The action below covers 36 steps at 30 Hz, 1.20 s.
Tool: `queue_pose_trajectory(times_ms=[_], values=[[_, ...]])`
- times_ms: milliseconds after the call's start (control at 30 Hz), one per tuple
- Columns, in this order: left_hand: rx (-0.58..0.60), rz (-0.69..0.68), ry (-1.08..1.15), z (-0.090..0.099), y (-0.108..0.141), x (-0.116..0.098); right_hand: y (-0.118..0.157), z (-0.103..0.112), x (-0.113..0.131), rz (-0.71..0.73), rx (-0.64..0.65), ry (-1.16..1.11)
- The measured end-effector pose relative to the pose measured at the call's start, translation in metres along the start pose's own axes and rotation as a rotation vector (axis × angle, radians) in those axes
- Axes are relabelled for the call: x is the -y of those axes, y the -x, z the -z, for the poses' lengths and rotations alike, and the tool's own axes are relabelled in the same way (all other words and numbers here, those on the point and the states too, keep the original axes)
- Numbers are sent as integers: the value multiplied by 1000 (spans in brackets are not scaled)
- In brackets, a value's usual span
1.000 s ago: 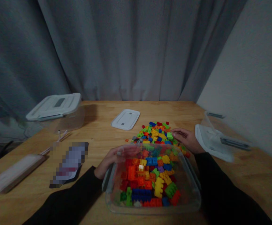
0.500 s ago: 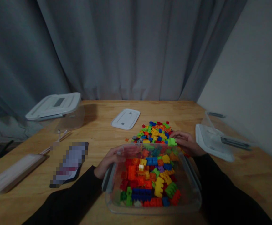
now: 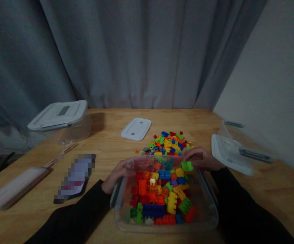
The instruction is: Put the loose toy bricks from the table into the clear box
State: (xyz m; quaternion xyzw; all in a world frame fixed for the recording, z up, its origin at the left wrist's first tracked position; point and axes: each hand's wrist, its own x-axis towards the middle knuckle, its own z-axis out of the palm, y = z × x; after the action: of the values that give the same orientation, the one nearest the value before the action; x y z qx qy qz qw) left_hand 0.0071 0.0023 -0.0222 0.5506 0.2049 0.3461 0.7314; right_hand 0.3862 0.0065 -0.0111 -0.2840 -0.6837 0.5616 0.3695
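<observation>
Curling left hand (image 3: pixel 126 169) over the far rim of a clear plastic tub (image 3: pixel 165 228); right hand (image 3: pixel 200 158) curved beside a lime-green brick (image 3: pixel 186 166), pinch unclear; loose bricks (image 3: pixel 167 144) heaped farther off.

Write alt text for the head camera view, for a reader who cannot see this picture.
A person's left hand and right hand, in black sleeves, reach over a clear plastic box full of colourful toy bricks, with a bright green brick just under the right hand. Behind the box, a loose heap of multicoloured bricks lies on a light wooden table.
</observation>
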Motion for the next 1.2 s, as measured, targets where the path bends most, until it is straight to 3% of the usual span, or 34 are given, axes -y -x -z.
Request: queue_pose_trajectory(times_ms=[267, 500, 600, 733, 833, 900, 1000, 1200], values=[[-3, 4, 21, 0, -1, 2, 1, 6, -3, 56, 86, -47], [-17, 4, 32, -4, 0, -3, 1, 0, -1, 27, 14, -66], [-45, 17, 36, -4, 1, -4, -1, -4, 1, 0, -176, -120], [-60, 27, 23, -5, 2, -5, -8, 0, -1, 54, -588, -157], [-62, 18, 23, -6, 1, -4, -12, 10, -7, 66, -849, 10], [-60, 7, 23, -5, 0, -3, -13, 17, -12, 53, -925, 254], [-61, 7, 8, -3, 0, -2, -13, 21, -16, 31, -909, 556], [-54, -4, 17, -1, 0, 0, -10, 28, -20, -51, -839, 867]])
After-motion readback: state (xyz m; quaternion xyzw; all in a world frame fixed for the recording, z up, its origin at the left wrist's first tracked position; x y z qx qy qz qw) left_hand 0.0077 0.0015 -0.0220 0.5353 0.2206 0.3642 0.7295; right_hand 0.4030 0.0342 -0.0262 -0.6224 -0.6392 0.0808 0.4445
